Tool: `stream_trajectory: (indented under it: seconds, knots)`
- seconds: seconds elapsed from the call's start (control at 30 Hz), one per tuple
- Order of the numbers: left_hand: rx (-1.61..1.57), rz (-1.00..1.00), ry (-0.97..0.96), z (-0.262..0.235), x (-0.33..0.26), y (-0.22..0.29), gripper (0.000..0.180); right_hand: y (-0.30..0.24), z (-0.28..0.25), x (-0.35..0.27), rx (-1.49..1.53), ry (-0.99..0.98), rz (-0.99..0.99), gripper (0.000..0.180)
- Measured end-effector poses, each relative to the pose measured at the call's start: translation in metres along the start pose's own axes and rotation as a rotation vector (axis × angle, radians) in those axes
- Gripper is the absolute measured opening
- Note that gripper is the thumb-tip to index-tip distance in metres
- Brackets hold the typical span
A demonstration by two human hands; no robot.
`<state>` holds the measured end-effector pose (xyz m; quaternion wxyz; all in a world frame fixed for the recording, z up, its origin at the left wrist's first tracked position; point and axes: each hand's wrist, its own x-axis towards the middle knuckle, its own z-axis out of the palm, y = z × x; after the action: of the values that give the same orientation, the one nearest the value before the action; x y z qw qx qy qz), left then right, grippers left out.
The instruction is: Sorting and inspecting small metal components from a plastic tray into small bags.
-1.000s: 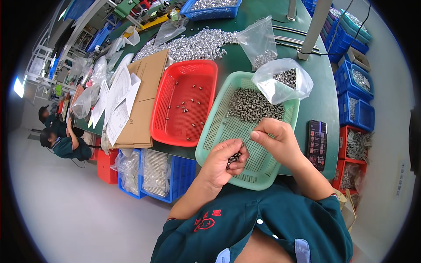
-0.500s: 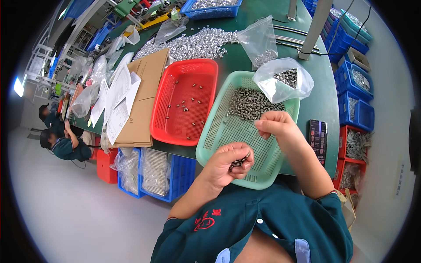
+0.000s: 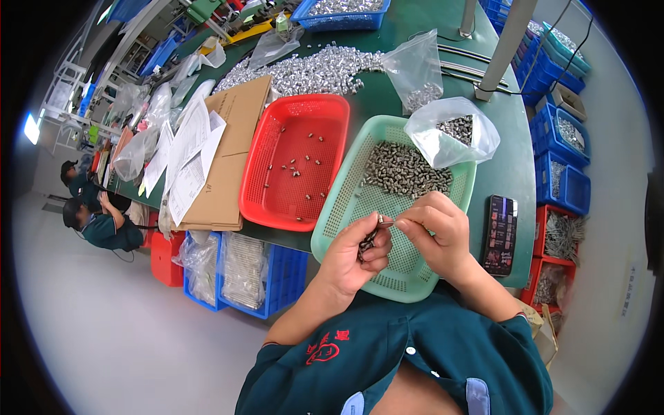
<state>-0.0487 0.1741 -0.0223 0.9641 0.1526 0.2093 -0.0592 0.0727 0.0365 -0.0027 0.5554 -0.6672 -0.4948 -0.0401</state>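
My left hand [image 3: 346, 257] is closed around several small dark metal cylindrical parts [image 3: 367, 243], with one part upright at the tips of its thumb and forefinger. Fingers pinched, my right hand [image 3: 441, 234] meets it there; a thin sliver shows at the fingertips, too small to name. Both hands are over the near half of a light green perforated basket [image 3: 320, 232]. A heap of similar metal parts [image 3: 398, 169] lies in the basket's far half. Over its far right corner rests an open clear plastic bag [image 3: 423, 135] with more parts inside.
Left of the green basket sits a red basket [image 3: 280, 200] with several scattered parts. Cardboard [image 3: 232, 149] and papers [image 3: 190, 162] lie beyond it. A phone [image 3: 500, 235] is at right. Silvery pieces [image 3: 311, 72] are heaped at the back, near a metal post [image 3: 508, 48].
My right hand has moved left and down to meet my left fingertips. The left hand has turned, raising one metal part between thumb and forefinger. The view has shifted slightly.
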Motion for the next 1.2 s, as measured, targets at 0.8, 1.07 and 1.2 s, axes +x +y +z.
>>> stream_trajectory:
  seconds: [0.8, 1.07, 1.2]
  knots:
    - [0.269, 0.116, 0.132, 0.017, -0.007, 0.002, 0.019, 0.006, -0.009, 0.005, 0.172, -0.080, 0.338, 0.012]
    - [0.314, 0.111, 0.079, 0.013, -0.009, 0.004, 0.017, 0.012, -0.006, 0.008, 0.282, -0.135, 0.449, 0.014]
    - [0.263, 0.107, 0.112, 0.010, -0.010, 0.001, 0.015, 0.018, -0.010, 0.009, 0.453, -0.019, 0.602, 0.015]
